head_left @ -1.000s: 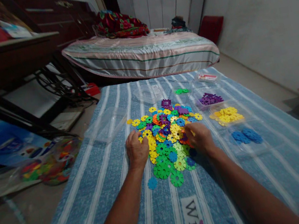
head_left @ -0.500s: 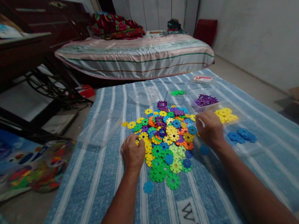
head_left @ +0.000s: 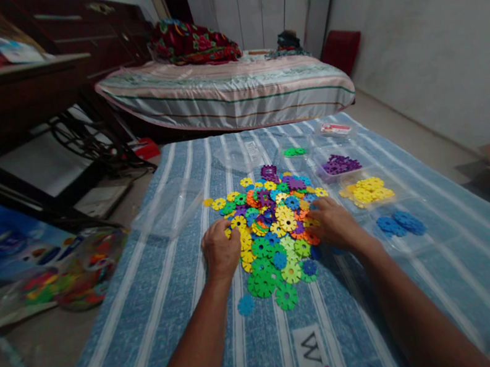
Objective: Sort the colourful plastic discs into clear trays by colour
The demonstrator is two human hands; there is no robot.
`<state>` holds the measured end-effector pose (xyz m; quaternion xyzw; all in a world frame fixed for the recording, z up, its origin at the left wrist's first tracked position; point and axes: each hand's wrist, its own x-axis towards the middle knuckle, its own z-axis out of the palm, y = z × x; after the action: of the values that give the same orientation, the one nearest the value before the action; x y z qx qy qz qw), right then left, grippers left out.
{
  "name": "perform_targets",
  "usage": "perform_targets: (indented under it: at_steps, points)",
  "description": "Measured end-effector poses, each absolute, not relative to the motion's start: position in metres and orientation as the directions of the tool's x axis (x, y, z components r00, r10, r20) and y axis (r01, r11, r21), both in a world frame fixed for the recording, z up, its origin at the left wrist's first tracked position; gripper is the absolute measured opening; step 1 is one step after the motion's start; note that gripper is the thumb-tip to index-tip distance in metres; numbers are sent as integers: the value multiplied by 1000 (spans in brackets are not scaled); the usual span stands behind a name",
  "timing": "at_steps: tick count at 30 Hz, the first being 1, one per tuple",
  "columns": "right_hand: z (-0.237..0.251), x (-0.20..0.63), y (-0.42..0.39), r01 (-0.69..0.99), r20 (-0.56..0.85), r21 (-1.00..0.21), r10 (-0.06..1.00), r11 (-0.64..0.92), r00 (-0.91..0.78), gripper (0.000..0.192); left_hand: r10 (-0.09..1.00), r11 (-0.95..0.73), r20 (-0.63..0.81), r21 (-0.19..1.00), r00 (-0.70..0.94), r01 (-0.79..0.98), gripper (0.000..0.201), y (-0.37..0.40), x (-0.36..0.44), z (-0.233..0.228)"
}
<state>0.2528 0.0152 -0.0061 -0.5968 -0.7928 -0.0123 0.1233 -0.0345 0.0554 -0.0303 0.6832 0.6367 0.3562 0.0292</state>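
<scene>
**Both hands at the edges of the plastic disc pile**

Mixed pile of flat toothed discs [head_left: 276,228] (yellow, green, blue, purple, orange) sits mid-blanket on the blue striped blanket [head_left: 163,310]. Left hand [head_left: 221,253] rests at the pile's left edge, fingers curled under, knuckles up; can't tell if it has hold of a disc. Right hand [head_left: 334,225] lies on the pile's right edge, fingers stretched fwd and fairly flat, tips touching discs near the orange/yellow ones; no clear grip seen.

Around: a lone blue disc [head_left: 245,304] lies apart, near the left forearm. To the right of the pile, well clear of it, sorted groups: purple discs [head_left: 340,164], yellow discs [head_left: 367,191], blue discs [head_left: 399,223], in clear trays that are hard to make out. Small green group [head_left: 294,151] further back. Clear plastic lid or tray [head_left: 168,205] lies left of the pile, just beside it. Bag of coloured pieces [head_left: 78,271] on the floor off the blanket's left side. Bed [head_left: 230,95] beyond the blanket's far end; dark table [head_left: 4,92] at back left.
</scene>
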Motion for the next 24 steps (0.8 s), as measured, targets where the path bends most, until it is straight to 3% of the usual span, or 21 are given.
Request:
perform_targets:
  at_steps: [12, 19, 22, 24]
  points:
    - [-5, 254, 14, 942, 163, -208, 959, 265, -233, 22, 899, -207, 437, 475, -25, 855, 19, 56, -36, -31]
    - [8, 254, 16, 912, 92, -361, 980, 196, -174, 14, 888, -210, 459, 461, -29, 862, 17, 57, -36, -34]
    - [16, 250, 12, 881, 104, -437, 983, 179, -148, 2, 886, -210, 463, 458, -31, 864, 16, 57, -36, -34]
    - [19, 249, 9, 854, 131, -482, 980, 197, -152, 6, 886, -213, 462, 459, -27, 863, 16, 57, -36, -34]
